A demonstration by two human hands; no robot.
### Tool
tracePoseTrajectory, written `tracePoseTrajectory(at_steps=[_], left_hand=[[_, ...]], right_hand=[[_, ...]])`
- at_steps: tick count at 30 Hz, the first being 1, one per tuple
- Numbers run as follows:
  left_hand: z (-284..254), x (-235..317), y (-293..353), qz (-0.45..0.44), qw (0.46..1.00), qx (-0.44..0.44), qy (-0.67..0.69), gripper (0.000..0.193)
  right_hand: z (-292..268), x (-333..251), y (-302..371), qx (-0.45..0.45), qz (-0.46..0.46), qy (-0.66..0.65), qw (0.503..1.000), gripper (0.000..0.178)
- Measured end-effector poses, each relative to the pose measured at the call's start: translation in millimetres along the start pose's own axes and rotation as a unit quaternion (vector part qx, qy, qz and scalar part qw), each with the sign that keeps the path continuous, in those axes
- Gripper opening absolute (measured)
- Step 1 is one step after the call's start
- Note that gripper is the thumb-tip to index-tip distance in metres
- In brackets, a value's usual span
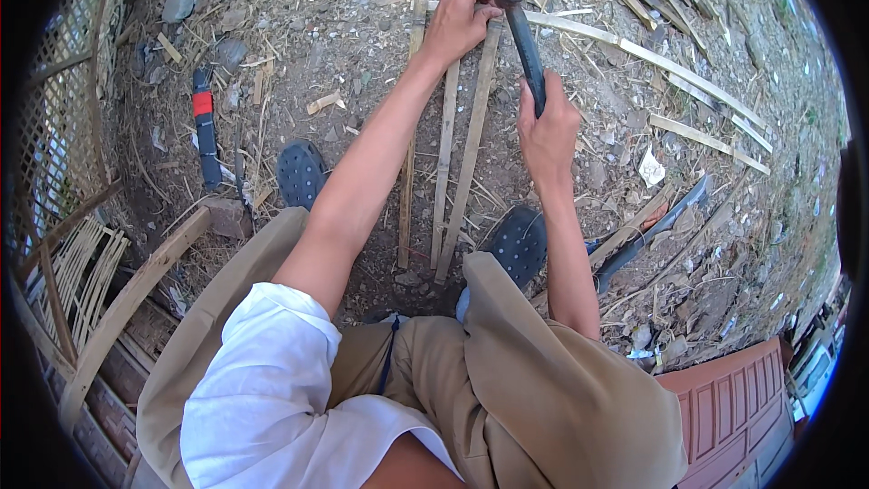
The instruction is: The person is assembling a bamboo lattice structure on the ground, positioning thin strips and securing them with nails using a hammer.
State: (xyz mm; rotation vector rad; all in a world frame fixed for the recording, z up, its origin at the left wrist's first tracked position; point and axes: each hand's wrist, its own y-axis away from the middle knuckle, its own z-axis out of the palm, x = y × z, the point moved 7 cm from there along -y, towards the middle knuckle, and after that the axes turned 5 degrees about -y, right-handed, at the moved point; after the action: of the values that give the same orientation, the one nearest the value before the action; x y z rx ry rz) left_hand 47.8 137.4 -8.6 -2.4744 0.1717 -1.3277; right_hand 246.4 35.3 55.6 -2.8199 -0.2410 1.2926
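My right hand (549, 131) grips a hammer (525, 50) by its dark handle, with the head raised beside my left fingertips. My left hand (460, 23) is closed in a pinch at the far ends of several thin wooden slats (469, 154) lying lengthwise on the ground between my feet. Whatever sits in that pinch is too small to make out. A long pale strip (670, 65) runs crosswise from those ends toward the right and partly passes behind the hammer.
Loose strips (709, 142) and a long-bladed tool with a dark handle (656, 231) lie at right. A dark, red-banded object (203, 118) rests at left, near a wooden frame (127, 312). Wood scraps litter the dirt. A reddish-brown panel (724, 398) lies at lower right.
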Motion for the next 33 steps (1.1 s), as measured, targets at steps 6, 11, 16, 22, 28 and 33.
tracePoseTrajectory(at_steps=[6, 11, 16, 22, 28, 33], left_hand=[[3.1, -7.2, 2.3, 0.002, 1.0, -0.015, -0.009, 0.018], [0.2, -3.2, 4.6, 0.03, 0.999, -0.015, -0.041, 0.016], [-28.2, 54.5, 14.9, -0.021, 0.963, 0.09, -0.252, 0.022], [-0.5, 54.9, 54.1, -0.277, 0.926, -0.094, -0.239, 0.033], [6.4, 56.1, 62.1, -0.23, 0.948, -0.014, -0.22, 0.029], [7.0, 55.5, 69.1, -0.217, 0.954, 0.02, -0.205, 0.027]], right_hand=[[3.8, 4.1, 2.1, -0.01, 0.003, 0.018, 1.0, 0.024], [-8.8, 4.5, 12.0, 0.045, 0.036, -0.03, 0.998, 0.021], [-16.8, 30.6, 40.4, 0.047, 0.111, -0.047, 0.992, 0.02], [-15.0, 57.0, 64.7, 0.057, 0.159, -0.041, 0.985, 0.021], [-11.1, 58.4, 56.2, 0.06, 0.14, -0.043, 0.987, 0.024], [-11.4, 44.1, 46.9, 0.054, 0.131, -0.058, 0.988, 0.023]])
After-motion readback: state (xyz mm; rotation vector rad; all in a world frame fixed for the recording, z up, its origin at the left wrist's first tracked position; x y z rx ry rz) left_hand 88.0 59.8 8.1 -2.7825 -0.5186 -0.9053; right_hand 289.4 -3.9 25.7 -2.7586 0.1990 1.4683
